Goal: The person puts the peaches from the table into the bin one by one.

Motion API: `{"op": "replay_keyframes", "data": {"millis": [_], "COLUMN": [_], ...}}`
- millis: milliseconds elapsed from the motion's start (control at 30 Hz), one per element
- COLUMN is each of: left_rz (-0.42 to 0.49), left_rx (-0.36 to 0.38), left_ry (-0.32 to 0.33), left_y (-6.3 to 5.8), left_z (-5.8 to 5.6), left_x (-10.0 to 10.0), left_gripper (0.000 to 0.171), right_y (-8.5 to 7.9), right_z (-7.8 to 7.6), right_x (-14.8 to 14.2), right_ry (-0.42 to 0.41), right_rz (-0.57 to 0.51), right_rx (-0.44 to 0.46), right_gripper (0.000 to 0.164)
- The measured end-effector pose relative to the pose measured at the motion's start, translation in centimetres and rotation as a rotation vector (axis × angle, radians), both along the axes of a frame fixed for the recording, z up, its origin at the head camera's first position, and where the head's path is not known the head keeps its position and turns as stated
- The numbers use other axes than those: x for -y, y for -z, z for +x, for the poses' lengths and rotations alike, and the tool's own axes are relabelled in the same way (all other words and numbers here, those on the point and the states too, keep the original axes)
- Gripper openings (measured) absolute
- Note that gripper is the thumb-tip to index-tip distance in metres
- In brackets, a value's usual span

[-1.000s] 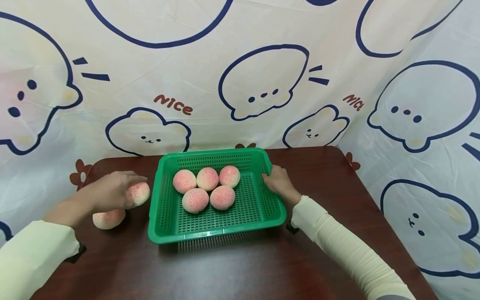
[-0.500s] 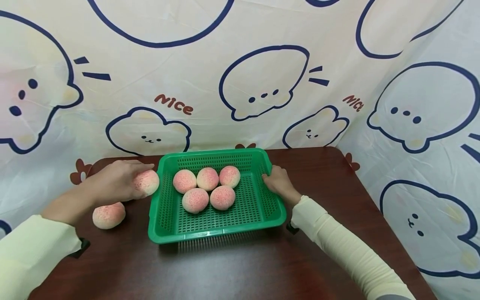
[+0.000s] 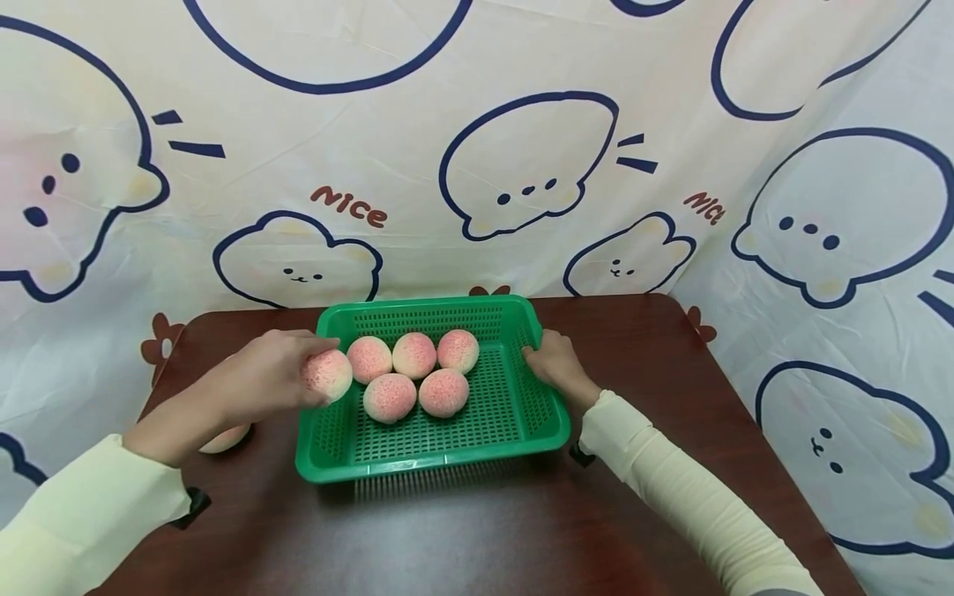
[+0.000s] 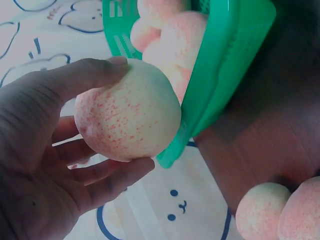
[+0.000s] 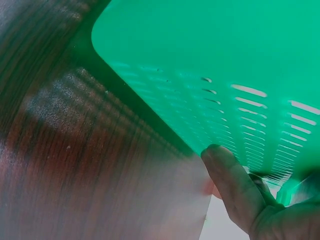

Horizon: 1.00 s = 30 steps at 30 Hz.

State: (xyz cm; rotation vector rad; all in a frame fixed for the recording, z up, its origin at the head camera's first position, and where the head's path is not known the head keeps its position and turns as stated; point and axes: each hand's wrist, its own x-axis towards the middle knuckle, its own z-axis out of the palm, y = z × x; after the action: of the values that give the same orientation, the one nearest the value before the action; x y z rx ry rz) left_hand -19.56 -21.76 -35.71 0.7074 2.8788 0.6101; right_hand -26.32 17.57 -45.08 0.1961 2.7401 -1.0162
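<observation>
My left hand (image 3: 264, 377) holds a pink-speckled peach (image 3: 328, 376) between thumb and fingers, above the left rim of a green plastic basket (image 3: 432, 458). In the left wrist view the thumb lies on one side of this peach (image 4: 132, 112) and the fingers on the other. Several more peaches, such as the front one (image 3: 390, 398), sit on the basket's slotted floor, mostly toward its left. My right hand (image 3: 557, 364) grips the basket's right side at the rim. Up close in the right wrist view, that hand (image 5: 240, 200) is against the slotted wall (image 5: 210, 45).
Under my left forearm, a peach (image 3: 226, 439) lies on the dark brown table (image 3: 462, 538), mostly covered. Two peaches (image 4: 262, 212) show on the table in the left wrist view. A cartoon-print cloth (image 3: 417, 165) hangs behind and at the right.
My left hand has carried the peach rightward, from the table beside the basket to over its left rim. My right hand and the basket have stayed in place.
</observation>
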Motion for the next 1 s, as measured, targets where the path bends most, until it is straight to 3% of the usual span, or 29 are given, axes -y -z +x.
{"op": "replay_keyframes", "data": {"millis": [533,700,1000], "left_rz": [0.051,0.034,0.036], "left_rx": [0.100,0.114,0.137], "left_ry": [0.048,0.086,0.094], "left_y": [1.6,1.7,1.9], "left_z": [0.5,0.8,1.1], "left_x": [-2.4,-3.0,-3.8], "left_gripper": [0.062,0.059,0.050], "right_y": [0.1,0.2,-0.1], "right_z": [0.0,0.0,-0.1], "right_x": [-0.2,-0.2,-0.2], "right_ry": [-0.004,0.002,0.007], "right_rz": [-0.030,-0.023,-0.002], "right_rx": [-0.001,0.010,0.014], "right_gripper": [0.018,0.019,0.023]}}
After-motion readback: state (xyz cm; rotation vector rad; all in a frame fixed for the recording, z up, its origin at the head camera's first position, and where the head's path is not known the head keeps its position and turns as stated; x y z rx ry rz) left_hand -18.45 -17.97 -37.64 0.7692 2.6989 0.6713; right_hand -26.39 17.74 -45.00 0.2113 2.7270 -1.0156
